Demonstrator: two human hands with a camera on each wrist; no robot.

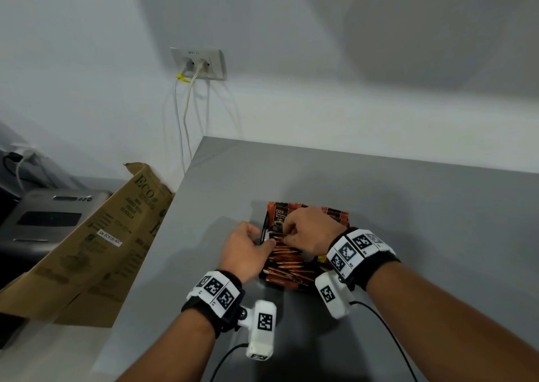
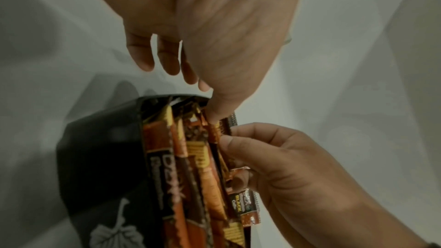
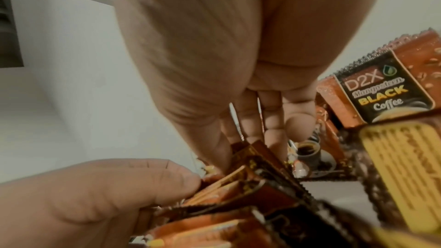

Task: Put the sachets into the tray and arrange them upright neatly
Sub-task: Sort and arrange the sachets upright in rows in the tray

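Observation:
A black tray [image 1: 263, 227] stands on the grey table [image 1: 393, 206], filled with a row of orange-brown coffee sachets [image 1: 287, 262] set on edge. Taller sachets [image 1: 280, 214] stand at its far end. My left hand [image 1: 256, 237] is at the tray's left side, fingers straight, and its thumb [image 2: 214, 116] presses down on the sachet tops. My right hand [image 1: 290, 232] reaches over the tray and pinches the top edge of one sachet [image 2: 215, 133] between thumb and forefinger. In the right wrist view this sachet [image 3: 259, 151] sits under the curled fingers [image 3: 274, 131]. The black tray wall [image 2: 100, 157] bears a white leaf print.
The table's left edge runs close to the tray. Beyond it leans an opened cardboard box [image 1: 102, 235] against a grey appliance [image 1: 49, 215]. A wall socket [image 1: 198, 63] with hanging cables is on the back wall. Wrist camera cables trail near the table's front.

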